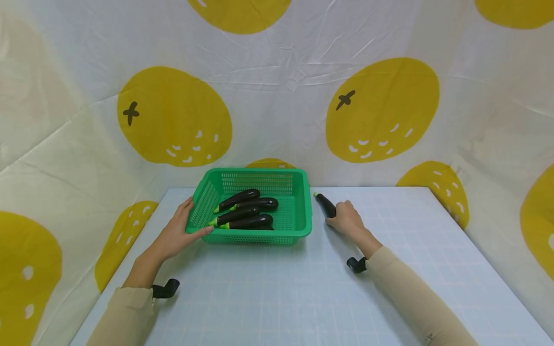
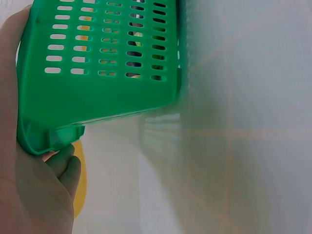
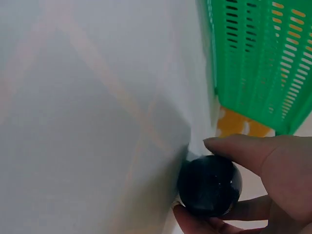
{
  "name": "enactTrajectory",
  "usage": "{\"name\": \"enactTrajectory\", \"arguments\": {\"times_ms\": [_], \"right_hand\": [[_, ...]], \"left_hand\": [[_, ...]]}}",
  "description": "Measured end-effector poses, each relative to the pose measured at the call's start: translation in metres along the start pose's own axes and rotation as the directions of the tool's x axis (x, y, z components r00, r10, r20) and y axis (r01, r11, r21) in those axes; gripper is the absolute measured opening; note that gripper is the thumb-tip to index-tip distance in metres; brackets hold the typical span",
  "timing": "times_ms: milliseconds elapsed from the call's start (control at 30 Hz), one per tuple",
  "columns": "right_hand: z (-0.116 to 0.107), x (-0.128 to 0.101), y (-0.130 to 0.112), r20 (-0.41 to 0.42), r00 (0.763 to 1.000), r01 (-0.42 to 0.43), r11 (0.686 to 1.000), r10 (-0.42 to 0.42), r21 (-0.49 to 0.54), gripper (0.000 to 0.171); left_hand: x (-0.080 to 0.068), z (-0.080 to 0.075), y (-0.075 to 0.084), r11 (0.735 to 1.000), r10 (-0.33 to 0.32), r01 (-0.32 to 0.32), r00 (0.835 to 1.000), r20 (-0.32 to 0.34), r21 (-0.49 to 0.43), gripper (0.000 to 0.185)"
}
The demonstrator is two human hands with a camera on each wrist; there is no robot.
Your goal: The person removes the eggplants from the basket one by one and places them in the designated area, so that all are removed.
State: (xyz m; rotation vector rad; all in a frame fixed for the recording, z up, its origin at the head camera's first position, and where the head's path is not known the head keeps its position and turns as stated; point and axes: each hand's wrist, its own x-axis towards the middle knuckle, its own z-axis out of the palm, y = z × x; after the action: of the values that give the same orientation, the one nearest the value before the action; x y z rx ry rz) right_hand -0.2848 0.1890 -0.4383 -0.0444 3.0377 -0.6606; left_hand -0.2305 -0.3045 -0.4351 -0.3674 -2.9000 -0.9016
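Green and wide, the basket [image 1: 259, 211] sits on our pale table [image 1: 303, 288], and our left hand [image 1: 177, 233] grips its rim. Four eggplants [image 1: 246, 214], maybe five, already lie inside. One eggplant [image 1: 325, 205] is left out, lying on the table just right of the basket. Our right hand [image 1: 346, 218] curls around its end.

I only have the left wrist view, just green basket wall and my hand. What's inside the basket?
Observer: Four eggplants lie in the basket, per the head view.
Operator: Where's my other hand?
Observer: The right hand is on the table, right of the basket, gripping a fifth eggplant.
Operator: Is that one touching the basket?
Observer: No, it lies apart from it, green tip pointing toward the far wall.
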Motion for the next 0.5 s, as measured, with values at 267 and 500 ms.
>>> {"name": "enactTrajectory", "arguments": {"times_ms": [267, 500], "right_hand": [[0.0037, 0.0029, -0.0029, 0.005, 1.0, -0.001, 0.999, 0.001, 0.049, 0.053], [0.0042, 0.0038, -0.0061, 0.049, 0.999, -0.003, 0.993, -0.003, 0.116, 0.047]], "left_hand": [[0.0003, -0.0003, -0.0017, 1.0, -0.003, 0.003, 1.0, 0.003, 0.0, 0.114], [0.0003, -0.0003, -0.001, 1.0, -0.007, 0.007, 1.0, 0.004, 0.0, 0.113]]}}
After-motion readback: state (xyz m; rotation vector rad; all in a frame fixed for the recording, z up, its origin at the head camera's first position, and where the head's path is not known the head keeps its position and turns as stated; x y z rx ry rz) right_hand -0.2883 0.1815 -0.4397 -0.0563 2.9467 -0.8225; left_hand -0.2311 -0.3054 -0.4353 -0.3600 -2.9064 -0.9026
